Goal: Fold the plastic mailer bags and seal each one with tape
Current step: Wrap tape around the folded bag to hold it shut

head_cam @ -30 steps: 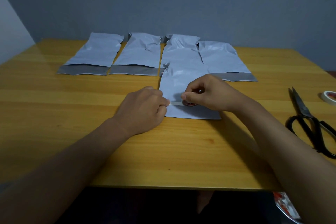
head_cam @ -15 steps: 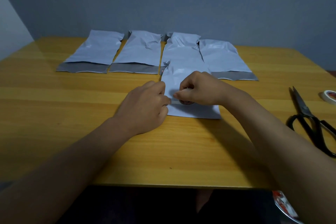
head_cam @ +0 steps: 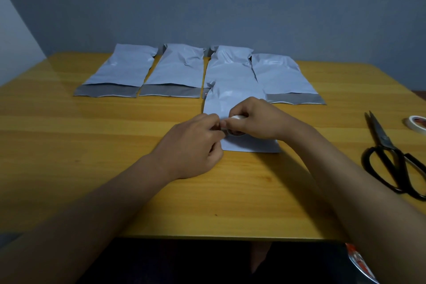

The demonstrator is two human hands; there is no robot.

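Nearest the camera, two bare forearms reach over the front edge of the yellow wooden table. The left hand lies with its fingers curled, thumb and forefinger pinched at the edge of a small white roll of tape; whether they grip the loose tape end cannot be told. The right hand has its fingers curled round that roll and holds it down on the nearest folded pale grey plastic mailer bag, which lies flat in the middle of the table. To the right, well apart from the hands, black-handled scissors lie with their blades closed and pointing away. Just beyond them, at the right edge of the view, sits a second white tape roll. Farther back, four more pale grey mailer bags lie side by side in a row, their darker grey flaps turned toward the person; the third from the left is partly overlapped by the bag under the hands. Behind the table stands a plain blue-grey wall.
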